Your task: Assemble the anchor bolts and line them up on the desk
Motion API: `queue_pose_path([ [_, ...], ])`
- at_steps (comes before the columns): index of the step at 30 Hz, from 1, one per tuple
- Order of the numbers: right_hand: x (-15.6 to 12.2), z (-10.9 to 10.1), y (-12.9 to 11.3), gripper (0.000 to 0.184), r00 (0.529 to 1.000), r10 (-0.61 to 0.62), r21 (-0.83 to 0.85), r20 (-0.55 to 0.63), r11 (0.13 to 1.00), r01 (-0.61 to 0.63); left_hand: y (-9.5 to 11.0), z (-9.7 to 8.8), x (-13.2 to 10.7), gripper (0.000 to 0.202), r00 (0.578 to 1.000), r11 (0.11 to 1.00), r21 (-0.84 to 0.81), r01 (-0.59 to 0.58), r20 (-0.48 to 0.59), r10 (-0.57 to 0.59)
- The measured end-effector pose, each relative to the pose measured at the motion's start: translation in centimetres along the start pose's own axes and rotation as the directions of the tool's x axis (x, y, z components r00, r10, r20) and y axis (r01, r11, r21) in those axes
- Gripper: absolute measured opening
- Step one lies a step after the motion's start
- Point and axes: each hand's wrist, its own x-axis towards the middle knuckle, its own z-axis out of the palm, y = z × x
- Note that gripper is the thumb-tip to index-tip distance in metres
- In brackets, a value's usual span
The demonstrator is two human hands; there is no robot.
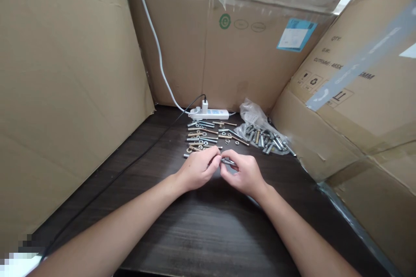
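Observation:
Just in front of the laid-out hardware, my two hands meet around a silvery expansion bolt (229, 162). My right hand (244, 172) is closed round its body with thumb and fingers. At the bolt's left end, the thumb and fingers of my left hand (199, 168) are pinched together; whether they grip the bolt itself or a small part on it is hidden. Beyond the hands lie rows of separated bolts and sleeves (202, 140), silver and brassy, with nuts and washers (227, 141) among them. A clear plastic bag (253, 112) holds several more expansion bolts (264, 138).
A white power strip (212, 114) with a plugged-in charger (204, 106) stands at the back. Its black cable (139, 156) runs across the dark table (208, 233) to the lower left. Cardboard boxes (182, 52) wall in the back and both sides.

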Motion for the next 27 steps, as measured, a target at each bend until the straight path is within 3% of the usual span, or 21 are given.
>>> queue_pose_path([
  [4,0.00,0.08,-0.06,0.014,1.000,-0.015,0.019,0.022,1.000,0.014,-0.13,-0.10,0.08,0.037,1.000,0.998,0.057,0.019,0.021,-0.020],
  [10,0.01,0.12,-0.01,0.011,0.999,0.036,-0.039,-0.006,0.999,-0.037,0.62,-0.64,-0.42,0.015,0.997,0.997,-0.067,0.042,-0.066,-0.047],
  [17,0.03,0.19,0.21,0.010,0.991,0.112,-0.044,-0.080,0.992,-0.115,0.50,-0.38,-0.60,0.016,0.994,0.994,-0.099,-0.046,-0.104,0.036],
  [22,0.08,0.02,0.24,0.011,0.996,0.077,-0.002,-0.048,0.997,-0.077,0.69,-0.40,-0.36,0.014,0.996,0.994,-0.076,-0.082,-0.050,0.078],
  [27,-0.06,0.02,0.22,0.009,0.996,0.073,0.012,-0.055,0.997,-0.072,0.76,-0.51,-0.35,0.014,0.999,0.998,-0.053,-0.042,-0.016,0.041],
])
